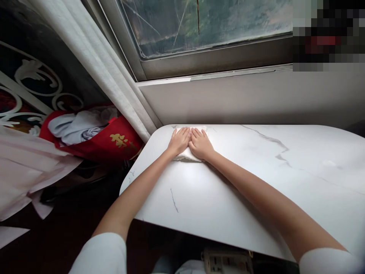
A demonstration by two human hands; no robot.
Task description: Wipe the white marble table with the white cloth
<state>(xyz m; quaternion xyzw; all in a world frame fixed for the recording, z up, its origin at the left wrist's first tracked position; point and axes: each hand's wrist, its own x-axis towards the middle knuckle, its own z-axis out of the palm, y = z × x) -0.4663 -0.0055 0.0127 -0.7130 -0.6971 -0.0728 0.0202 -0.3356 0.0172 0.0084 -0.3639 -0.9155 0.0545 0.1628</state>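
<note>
A white folded cloth (189,155) lies flat on the white marbled table (245,190), close to its far edge. My left hand (179,140) rests palm down on the cloth's left side, fingers stretched forward. Beside it, my right hand (200,144) presses flat on the right part of the cloth, its fingers also extended. The two hands touch or nearly touch at the fingers. Most of the cloth's middle is hidden beneath them.
A window (211,26) with a grey frame stands above the wall behind the table. To the left hang a pale curtain (94,64) and a red bag (125,140) stuffed with fabric. A socket box (228,262) shows below the table's near edge.
</note>
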